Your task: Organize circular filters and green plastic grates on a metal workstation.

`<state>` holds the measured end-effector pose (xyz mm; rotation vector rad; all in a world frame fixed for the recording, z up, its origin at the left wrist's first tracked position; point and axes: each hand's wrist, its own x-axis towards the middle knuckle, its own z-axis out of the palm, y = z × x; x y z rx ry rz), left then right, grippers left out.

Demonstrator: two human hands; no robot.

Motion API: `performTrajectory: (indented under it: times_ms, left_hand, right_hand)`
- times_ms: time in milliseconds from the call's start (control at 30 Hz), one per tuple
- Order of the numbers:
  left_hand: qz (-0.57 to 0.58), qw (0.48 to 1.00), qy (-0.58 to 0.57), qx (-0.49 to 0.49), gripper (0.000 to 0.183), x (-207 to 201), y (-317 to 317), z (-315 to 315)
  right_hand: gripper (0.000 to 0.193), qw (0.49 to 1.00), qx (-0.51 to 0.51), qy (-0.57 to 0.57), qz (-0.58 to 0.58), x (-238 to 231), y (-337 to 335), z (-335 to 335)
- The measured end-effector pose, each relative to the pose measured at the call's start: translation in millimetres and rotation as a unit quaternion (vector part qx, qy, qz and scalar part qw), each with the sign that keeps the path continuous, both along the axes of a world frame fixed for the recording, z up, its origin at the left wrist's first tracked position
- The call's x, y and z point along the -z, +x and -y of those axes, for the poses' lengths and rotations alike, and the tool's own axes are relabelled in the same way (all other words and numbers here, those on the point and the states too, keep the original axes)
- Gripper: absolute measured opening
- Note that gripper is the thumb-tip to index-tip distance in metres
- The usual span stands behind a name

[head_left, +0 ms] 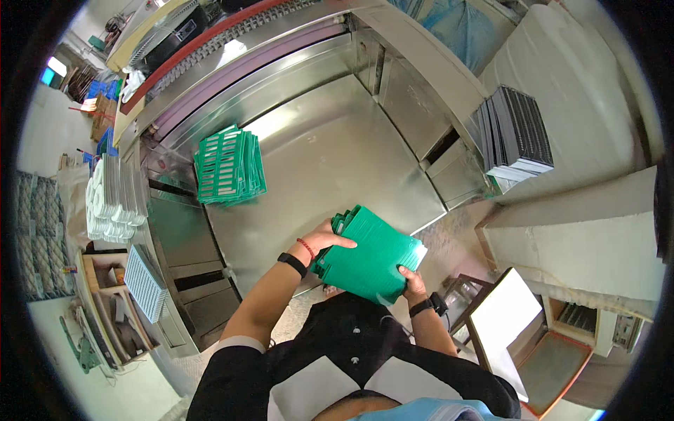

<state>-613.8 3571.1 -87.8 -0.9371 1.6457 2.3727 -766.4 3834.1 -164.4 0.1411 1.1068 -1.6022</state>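
A thick stack of flat green sheets (372,254) is held up in front of my body, over the near edge of a metal work surface (316,147). My left hand (324,238) grips its left side, thumb lying across the top sheet. At the lower right corner my right hand (413,283) is closed on the same stack, thumb on top and fingers hidden underneath. A second pile of green slotted panels (230,167) lies fanned out on the left part of the metal surface, apart from both hands.
Metal walls (414,98) frame the work surface. White panels (116,196) stand stacked at the left, beside a pale blue slotted panel (145,284). Dark grey panels (516,133) sit on the right ledge. A white board (504,309) stands at the lower right.
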Motion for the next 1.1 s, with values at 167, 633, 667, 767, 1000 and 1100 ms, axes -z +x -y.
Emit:
performTrajectory:
  times_ms: [167,633,667,767,1000,1100]
  left_hand:
    - [-0.040,0.991,-0.071,-0.107,0.059,4,15,-2]
    - [-0.148,0.900,-0.380,-0.152,0.112,8,79,19]
    - [-0.151,0.912,-0.358,-0.134,0.116,7,78,20]
    - [-0.162,0.911,-0.370,-0.078,0.124,14,79,29]
    - [-0.214,0.906,-0.349,-0.105,0.132,21,60,23]
    - [-0.208,0.928,-0.284,-0.124,0.134,20,69,18]
  right_hand:
    - [0.074,0.999,-0.028,0.003,-0.016,-46,-14,31]
    - [0.113,0.788,-0.268,-0.185,-0.522,-63,-62,127]
    - [0.120,0.791,-0.268,-0.174,-0.521,-63,-63,123]
    - [0.137,0.791,-0.286,-0.180,-0.510,-62,-63,129]
    - [0.143,0.867,-0.206,-0.183,-0.414,-62,-52,125]
    - [0.139,0.829,-0.276,-0.219,-0.434,-72,-58,126]
